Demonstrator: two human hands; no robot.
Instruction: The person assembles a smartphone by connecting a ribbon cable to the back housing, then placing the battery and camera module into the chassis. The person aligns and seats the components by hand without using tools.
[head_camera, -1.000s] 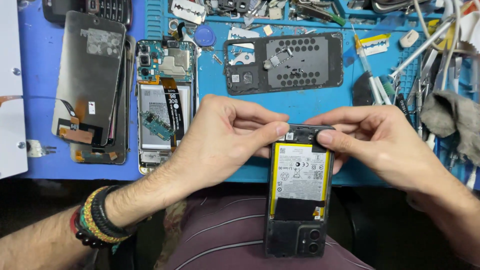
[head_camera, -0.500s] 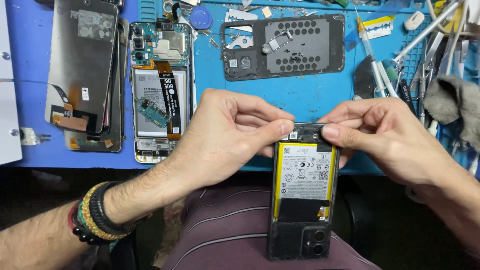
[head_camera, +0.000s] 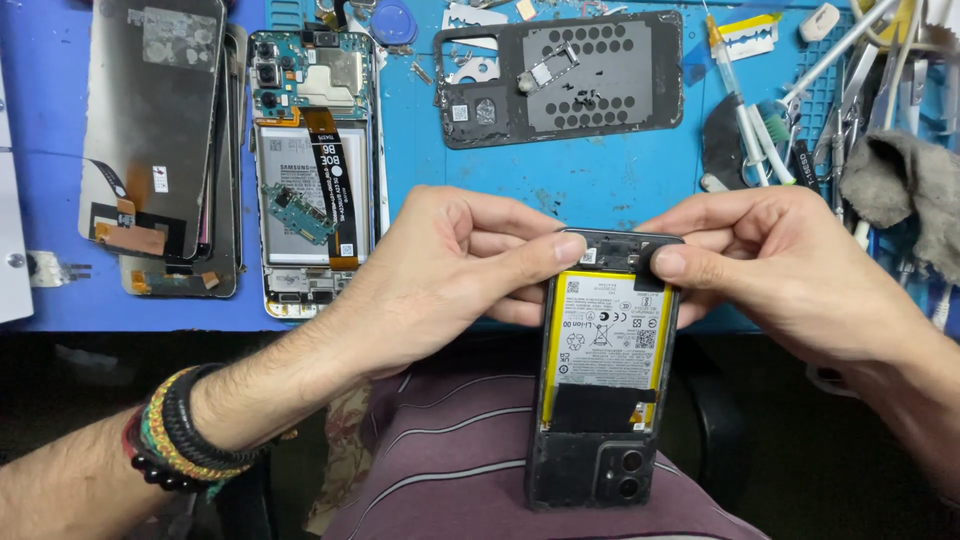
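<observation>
Both hands on the opened phone (head_camera: 605, 370), lower centre of frame, held upright over my lap, back cover off, camera end pointing down toward me. L hand (head_camera: 440, 270) pinches the top-left corner, thumb tip on the top edge; R hand (head_camera: 790, 265) pinches the top-right corner, thumb pressed on the black piece above the battery. Hands are close together, both clamped on the phone's top end, thumbs nearly meeting. White-label battery w/ yellow border (head_camera: 608, 340) sits mid-body, black tape strip below it, dual camera block at the bottom.

Blue work mat (head_camera: 590, 185) fills the upper half. Upper centre: black back cover w/ round holes (head_camera: 565, 80), lying flat, inner side up. Upper left-centre: second open phone (head_camera: 312, 170), board, flex cable and battery exposed. Far upper left: loose display panels stacked (head_camera: 160, 140), orange flex at the lower end. Upper right: tweezers and tools pile (head_camera: 850, 90), toothbrush (head_camera: 760, 130) in front of it, grey rag (head_camera: 905, 190) at the right edge. Bead bracelets (head_camera: 180, 435) on my L wrist, lower left.
</observation>
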